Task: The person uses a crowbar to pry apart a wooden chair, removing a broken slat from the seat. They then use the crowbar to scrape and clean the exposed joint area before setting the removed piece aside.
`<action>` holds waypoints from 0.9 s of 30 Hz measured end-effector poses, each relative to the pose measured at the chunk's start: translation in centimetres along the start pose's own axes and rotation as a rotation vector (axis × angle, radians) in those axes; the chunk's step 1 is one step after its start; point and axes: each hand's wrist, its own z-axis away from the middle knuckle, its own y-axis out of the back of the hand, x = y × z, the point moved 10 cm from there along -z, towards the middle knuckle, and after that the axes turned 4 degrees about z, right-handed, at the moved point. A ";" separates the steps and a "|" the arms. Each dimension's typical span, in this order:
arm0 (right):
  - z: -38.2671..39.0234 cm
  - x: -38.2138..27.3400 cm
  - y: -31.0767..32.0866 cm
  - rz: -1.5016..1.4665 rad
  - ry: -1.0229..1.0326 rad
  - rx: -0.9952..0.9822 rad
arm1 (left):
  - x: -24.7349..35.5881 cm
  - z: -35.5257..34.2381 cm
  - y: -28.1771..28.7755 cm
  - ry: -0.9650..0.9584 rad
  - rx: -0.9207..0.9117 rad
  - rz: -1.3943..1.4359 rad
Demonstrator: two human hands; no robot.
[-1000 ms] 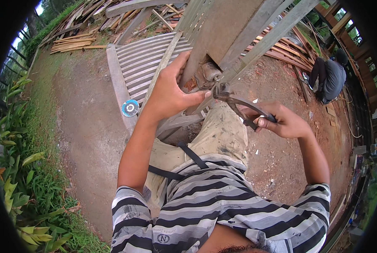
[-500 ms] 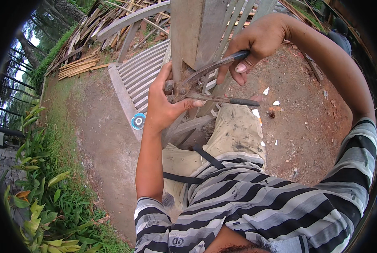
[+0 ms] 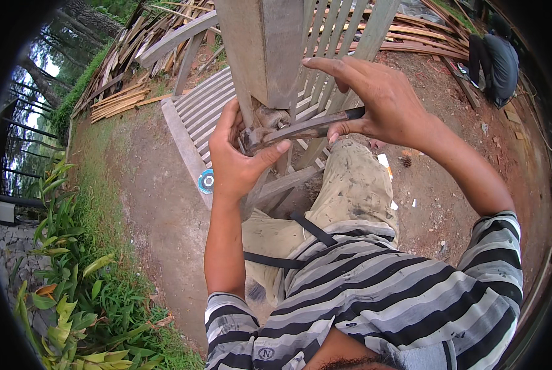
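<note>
Spread wide half a second ago, the handles of the pincers [image 3: 307,128] have come nearly together, and the right hand [image 3: 390,102] has gone from fingering the upper handle to lying against the handle ends with its palm and thumb.

At the far left of the frame, leafy plants [image 3: 78,290] run down toward the lower edge, with a stack of pale planks [image 3: 119,106] on the ground at upper left. Next comes a slatted wooden seat [image 3: 182,137] left of centre, bearing a blue-rimmed disc [image 3: 206,181] on its near corner. The person's left hand [image 3: 236,163] is wrapped round the lower end of a thick wooden post [image 3: 245,55], its fingers on the post's left side and its thumb just below the pincers. The pincers are in the middle of the frame: their head is in the left hand's grasp, against the broken foot of the post, and their handles point right. The right hand's fingers are stretched out above the handles, not curled round them. Farther right, white scraps [image 3: 385,165] lie on the dirt ground. Long boards [image 3: 411,38] are piled at upper right, and beyond them a co-worker [image 3: 501,71] in grey crouches.
</note>
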 end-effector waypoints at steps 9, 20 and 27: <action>1.8 1.0 -3.0 -0.166 -0.379 -0.017 | 0.6 -0.1 0.5 -0.014 0.022 -0.001; -3.2 2.1 -4.4 -0.096 -0.216 -0.557 | 0.7 -0.3 -0.3 -0.009 0.019 0.061; -2.2 1.7 -3.0 -0.203 -0.162 -0.245 | 0.8 -0.2 -0.3 0.010 0.054 0.009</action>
